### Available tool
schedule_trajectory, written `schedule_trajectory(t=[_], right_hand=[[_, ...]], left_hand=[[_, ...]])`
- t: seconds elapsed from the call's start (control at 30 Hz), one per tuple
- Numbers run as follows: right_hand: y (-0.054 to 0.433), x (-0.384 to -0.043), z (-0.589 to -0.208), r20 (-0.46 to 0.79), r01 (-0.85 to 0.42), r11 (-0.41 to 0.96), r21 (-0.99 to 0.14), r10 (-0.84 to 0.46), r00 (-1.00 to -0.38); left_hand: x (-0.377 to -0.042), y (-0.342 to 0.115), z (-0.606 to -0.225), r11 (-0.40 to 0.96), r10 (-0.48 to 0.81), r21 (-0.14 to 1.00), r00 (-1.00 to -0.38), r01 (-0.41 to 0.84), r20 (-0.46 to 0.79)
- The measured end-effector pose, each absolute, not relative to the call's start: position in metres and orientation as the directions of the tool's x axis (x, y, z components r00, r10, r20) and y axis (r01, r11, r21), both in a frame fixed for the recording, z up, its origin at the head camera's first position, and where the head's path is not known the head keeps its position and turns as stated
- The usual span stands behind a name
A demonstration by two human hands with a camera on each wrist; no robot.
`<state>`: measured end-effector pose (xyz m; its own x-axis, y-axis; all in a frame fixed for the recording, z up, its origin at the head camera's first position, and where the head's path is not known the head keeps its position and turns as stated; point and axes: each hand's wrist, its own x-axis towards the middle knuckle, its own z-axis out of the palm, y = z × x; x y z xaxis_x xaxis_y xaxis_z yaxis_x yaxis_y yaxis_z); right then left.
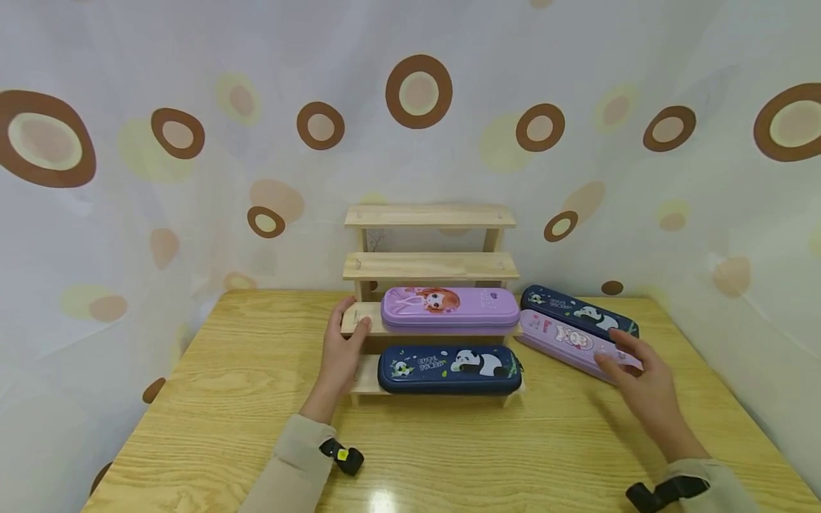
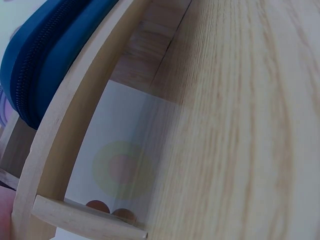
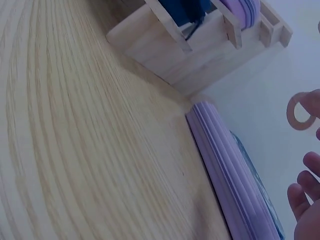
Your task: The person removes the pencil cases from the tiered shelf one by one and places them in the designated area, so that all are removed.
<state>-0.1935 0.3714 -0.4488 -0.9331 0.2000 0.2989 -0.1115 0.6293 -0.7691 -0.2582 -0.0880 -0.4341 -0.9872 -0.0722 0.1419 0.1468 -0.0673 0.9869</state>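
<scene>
A stepped wooden rack (image 1: 431, 265) stands on the table. My left hand (image 1: 340, 356) grips the left end of its second-lowest step, thumb on the front and fingers around the side. On that step lies a purple pencil case (image 1: 474, 313) with a girl printed on it. The lowest step carries a dark blue panda pencil case (image 1: 423, 377). Over the right end of a light purple pencil case (image 1: 551, 342) with a rabbit picture, my right hand (image 1: 651, 388) hovers, thumb and fingers spread; the right wrist view shows them apart from the case.
Behind the light purple case lies another dark blue panda pencil case (image 1: 580, 310), right of the rack. A patterned cloth (image 1: 417, 164) hangs behind and beside the wooden table (image 1: 436, 456). The rack's two upper steps are bare.
</scene>
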Motion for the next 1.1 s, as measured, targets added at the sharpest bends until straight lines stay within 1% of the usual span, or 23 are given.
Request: schedule_trajectory(t=[0.17,0.53,0.8,1.1], right_hand=[[0.357,-0.197,-0.447,0.329,-0.184,0.613,-0.768,0.133,-0.935],[0.331,-0.207,-0.443,0.385,-0.321,0.560,-0.764,-0.004,-0.923],[0.314,-0.217,-0.435,0.359,-0.330,0.543,-0.772,-0.056,-0.932],[0.299,-0.229,-0.428,0.367,-0.371,0.476,-0.797,-0.106,-0.924]], left_hand=[[-0.249,-0.086,-0.423,-0.061,-0.072,0.987,-0.987,0.150,0.145],[-0.251,-0.087,-0.426,-0.070,-0.071,0.985,-0.985,0.160,0.155],[-0.251,-0.086,-0.425,-0.059,-0.072,0.986,-0.986,0.154,0.150],[-0.252,-0.086,-0.426,-0.069,-0.076,0.986,-0.986,0.151,0.146]])
